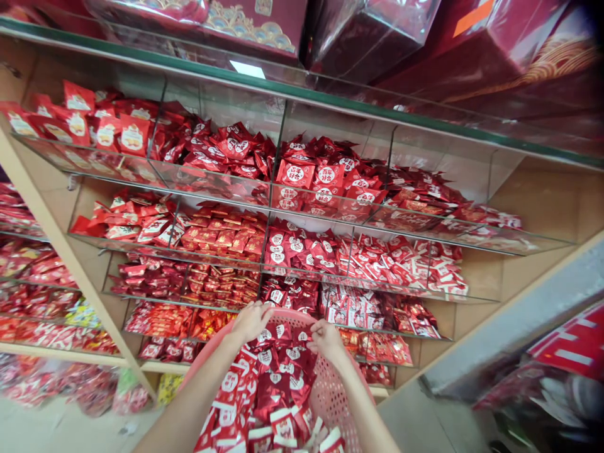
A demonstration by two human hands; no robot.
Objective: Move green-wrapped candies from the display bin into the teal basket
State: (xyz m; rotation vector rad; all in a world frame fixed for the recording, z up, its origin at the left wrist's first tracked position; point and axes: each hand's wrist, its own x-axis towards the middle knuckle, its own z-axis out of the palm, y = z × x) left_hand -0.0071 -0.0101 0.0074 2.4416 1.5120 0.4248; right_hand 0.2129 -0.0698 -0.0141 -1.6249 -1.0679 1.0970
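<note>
A pink plastic basket [330,393] with holes in its wall is tilted in front of me, filled with small red and white wrapped packets [271,384]. My left hand [251,322] lies over the far left part of the rim, its fingers curled onto the basket. At the far right, inside the rim, my right hand [326,341] is closed, fingertips pinched together beside the dark red packets [295,343]. What those fingers hold, if anything, is hidden. Just beyond both hands, more packets [290,294] fill the lower shelf compartments.
Glass-fronted shelves [212,189] with dividers hold many red packets in rows. Large dark red boxes [368,31] stand on the glass top shelf [330,94]. Bagged goods [85,384] lie on the floor at left. A dark, cluttered pile [547,396] is at lower right.
</note>
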